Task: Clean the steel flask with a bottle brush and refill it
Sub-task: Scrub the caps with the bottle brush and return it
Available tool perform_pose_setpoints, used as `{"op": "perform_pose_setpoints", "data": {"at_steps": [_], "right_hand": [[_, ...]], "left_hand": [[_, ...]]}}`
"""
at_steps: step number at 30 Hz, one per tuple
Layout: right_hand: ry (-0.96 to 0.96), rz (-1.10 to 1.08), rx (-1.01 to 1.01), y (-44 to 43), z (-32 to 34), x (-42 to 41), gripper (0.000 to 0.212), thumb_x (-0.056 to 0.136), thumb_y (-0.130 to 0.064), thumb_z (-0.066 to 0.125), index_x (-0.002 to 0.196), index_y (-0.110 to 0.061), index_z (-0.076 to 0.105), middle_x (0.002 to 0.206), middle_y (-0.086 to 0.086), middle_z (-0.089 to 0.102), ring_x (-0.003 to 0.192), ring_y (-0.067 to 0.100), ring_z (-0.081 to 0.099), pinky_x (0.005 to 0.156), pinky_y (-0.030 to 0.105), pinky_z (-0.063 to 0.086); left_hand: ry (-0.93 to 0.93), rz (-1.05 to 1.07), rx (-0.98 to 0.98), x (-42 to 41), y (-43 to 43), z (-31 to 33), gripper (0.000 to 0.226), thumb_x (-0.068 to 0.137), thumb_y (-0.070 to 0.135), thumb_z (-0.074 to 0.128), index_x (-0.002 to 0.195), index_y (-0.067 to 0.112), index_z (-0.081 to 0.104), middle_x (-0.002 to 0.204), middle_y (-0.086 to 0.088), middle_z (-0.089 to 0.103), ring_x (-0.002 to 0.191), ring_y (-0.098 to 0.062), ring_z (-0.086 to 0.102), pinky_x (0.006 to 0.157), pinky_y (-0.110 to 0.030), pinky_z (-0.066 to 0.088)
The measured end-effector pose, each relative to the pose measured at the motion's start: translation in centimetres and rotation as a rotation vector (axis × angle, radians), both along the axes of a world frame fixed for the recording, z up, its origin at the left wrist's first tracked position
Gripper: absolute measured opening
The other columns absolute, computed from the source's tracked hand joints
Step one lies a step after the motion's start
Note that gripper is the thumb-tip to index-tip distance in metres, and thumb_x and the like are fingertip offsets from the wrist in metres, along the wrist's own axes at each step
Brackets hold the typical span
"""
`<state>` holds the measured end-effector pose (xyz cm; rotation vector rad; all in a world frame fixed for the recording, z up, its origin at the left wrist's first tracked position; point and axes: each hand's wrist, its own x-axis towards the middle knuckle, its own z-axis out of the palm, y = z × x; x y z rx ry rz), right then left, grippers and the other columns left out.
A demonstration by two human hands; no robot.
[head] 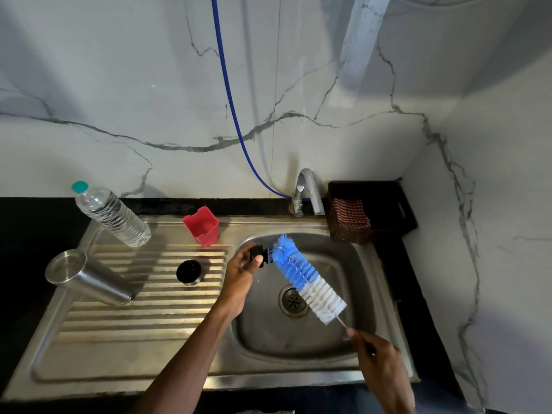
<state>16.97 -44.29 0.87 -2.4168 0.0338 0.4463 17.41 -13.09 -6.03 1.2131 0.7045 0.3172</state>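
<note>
Landmark: sink basin point(352, 264). The L hand point(242, 273) is over the basin's L rim, thumb & fingers pinching a small black stopper point(257, 254).

The bottle brush point(307, 279) lies slantwise over the basin, crossing just above the drain point(294, 300). Its blue bristle end touches the stopper, and the white bristles are toward the basin's front R. The R hand point(379, 363) is over the basin's front R corner, fingers curled round the brush's thin wire handle.

The steel flask point(89, 279) sits on the ribbed drainboard point(143, 318), well L of the basin, w/ neither hand on it. Its flat round end is up. It looks mouth-down, tho can't say for sure. A black round lid point(188, 271) is on the drainboard btw flask & basin, near the L hand but apart from it.

A red cup point(201, 225) stands at the basin's back L corner, open end up. A clear water bottle point(112, 215) w/ teal cap stands farther L of the basin than the cup, behind the flask.

The tap point(307, 191) is behind the basin, w/ its spout reaching toward the back rim. A dark woven basket point(358, 234) sits at the basin's back R on the black surface point(27, 228), w/ a red-checked cloth point(351, 213) inside. A blue hose point(230, 100) runs down the wall to behind the tap.
</note>
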Motion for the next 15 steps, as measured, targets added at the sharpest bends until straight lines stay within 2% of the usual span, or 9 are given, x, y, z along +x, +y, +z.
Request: {"op": "perform_pose_setpoints", "data": {"at_steps": [2,4,8,12,15], "right_hand": [[-0.013,0.035,-0.064,1.1,0.9,0.4,0.027,0.090,-0.070,0.053,0.099,-0.052,0.072,0.068,-0.008,0.067,0.069,0.014,0.063,0.067,0.034,0.052],[-0.018,0.068,-0.100,2.0,1.2,0.6,0.031,0.093,-0.070,0.049,0.102,-0.048,0.070,0.068,-0.007,0.066,0.067,0.013,0.061,0.064,0.034,0.050],[0.013,0.050,-0.102,1.5,1.6,-0.4,0.028,0.090,-0.068,0.055,0.106,-0.051,0.071,0.079,-0.004,0.072,0.079,0.021,0.068,0.072,0.036,0.054],[0.004,0.054,-0.154,0.0,2.8,-1.5,0.029,0.085,-0.069,0.058,0.109,-0.058,0.070,0.069,-0.008,0.061,0.070,0.015,0.060,0.070,0.032,0.052],[-0.022,0.075,-0.194,1.6,4.0,-1.5,0.027,0.093,-0.068,0.049,0.111,-0.058,0.067,0.086,-0.003,0.071,0.089,0.026,0.069,0.071,0.035,0.050]], "left_hand": [[-0.014,-0.064,0.022,0.0,-0.4,-0.1,0.038,0.097,0.001,0.066,0.130,0.018,0.065,0.123,-0.005,0.074,0.118,-0.019,0.066,0.105,-0.034,0.050],[-0.050,-0.104,0.012,0.0,-0.7,0.1,0.043,0.097,-0.005,0.063,0.135,0.014,0.062,0.129,-0.007,0.071,0.122,-0.021,0.066,0.104,-0.038,0.053],[-0.083,-0.063,0.044,0.0,-0.1,0.8,0.050,0.096,-0.010,0.061,0.138,0.017,0.061,0.133,-0.003,0.069,0.122,-0.015,0.066,0.101,-0.028,0.052],[-0.055,0.031,-0.006,-0.4,0.3,0.9,0.044,0.096,-0.009,0.061,0.130,0.019,0.062,0.124,-0.001,0.071,0.109,-0.005,0.069,0.104,-0.030,0.051],[-0.051,-0.051,-0.016,-0.4,-0.6,0.7,0.043,0.095,-0.012,0.061,0.125,0.019,0.063,0.114,0.009,0.076,0.108,-0.004,0.068,0.098,-0.024,0.053]]}}
